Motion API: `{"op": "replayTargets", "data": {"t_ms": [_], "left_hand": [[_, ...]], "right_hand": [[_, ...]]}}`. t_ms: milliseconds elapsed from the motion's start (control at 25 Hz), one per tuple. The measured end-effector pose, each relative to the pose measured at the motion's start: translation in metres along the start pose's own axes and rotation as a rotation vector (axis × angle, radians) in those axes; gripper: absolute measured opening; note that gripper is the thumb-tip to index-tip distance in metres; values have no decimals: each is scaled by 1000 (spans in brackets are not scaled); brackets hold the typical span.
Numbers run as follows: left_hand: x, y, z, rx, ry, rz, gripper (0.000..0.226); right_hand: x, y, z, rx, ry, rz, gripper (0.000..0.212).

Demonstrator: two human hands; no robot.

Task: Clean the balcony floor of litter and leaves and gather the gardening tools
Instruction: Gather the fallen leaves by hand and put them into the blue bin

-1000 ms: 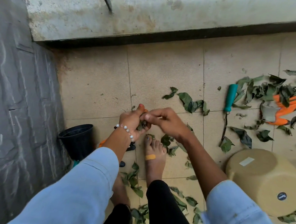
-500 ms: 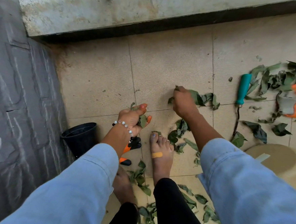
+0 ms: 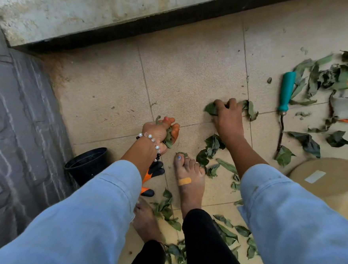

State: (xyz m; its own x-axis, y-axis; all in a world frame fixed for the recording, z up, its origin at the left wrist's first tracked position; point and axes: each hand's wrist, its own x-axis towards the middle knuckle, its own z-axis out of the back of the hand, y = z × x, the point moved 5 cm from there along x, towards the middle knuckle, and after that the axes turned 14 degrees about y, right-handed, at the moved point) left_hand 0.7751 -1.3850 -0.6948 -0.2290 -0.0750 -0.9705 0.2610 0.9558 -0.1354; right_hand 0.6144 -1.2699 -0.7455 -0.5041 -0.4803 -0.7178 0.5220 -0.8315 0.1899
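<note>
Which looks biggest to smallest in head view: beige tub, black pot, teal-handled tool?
1. beige tub, though cut off by the frame and nearer the camera.
2. black pot, partly hidden behind a sleeve.
3. teal-handled tool, long but thin.

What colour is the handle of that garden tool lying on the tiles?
Teal green. The tool handle shows clearly in the head view, at the right.

beige tiled floor (image 3: 193,71), grey stone wall (image 3: 15,120)
</note>
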Motion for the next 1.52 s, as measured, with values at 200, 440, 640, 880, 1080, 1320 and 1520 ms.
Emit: {"op": "replayTargets", "data": {"t_ms": [200,440,640,880,1080,1320,1520], "left_hand": [[1,5,-8,208,7,49,31],[5,-1,-20,334,-29,27,37],[6,3,-26,412,-15,11,37],[-48,3,-60,581,-56,-34,42],[-110,6,-129,543,-1,-15,76],[-168,-6,-207,484,15,2,40],[-96,-18,-210,670,29,-22,52]], "right_hand": [[1,-5,1,231,-59,-32,24],[-18,-72,23,750,-189,-461,57],[-13,-78,21,545,-111,-410,32],[-95,-22,56,1232,24,-282,21],[-178,23,149,966,-200,-98,17],[-209,18,225,771,-60,141,13],[-216,-12,240,799,-90,149,24]]}}
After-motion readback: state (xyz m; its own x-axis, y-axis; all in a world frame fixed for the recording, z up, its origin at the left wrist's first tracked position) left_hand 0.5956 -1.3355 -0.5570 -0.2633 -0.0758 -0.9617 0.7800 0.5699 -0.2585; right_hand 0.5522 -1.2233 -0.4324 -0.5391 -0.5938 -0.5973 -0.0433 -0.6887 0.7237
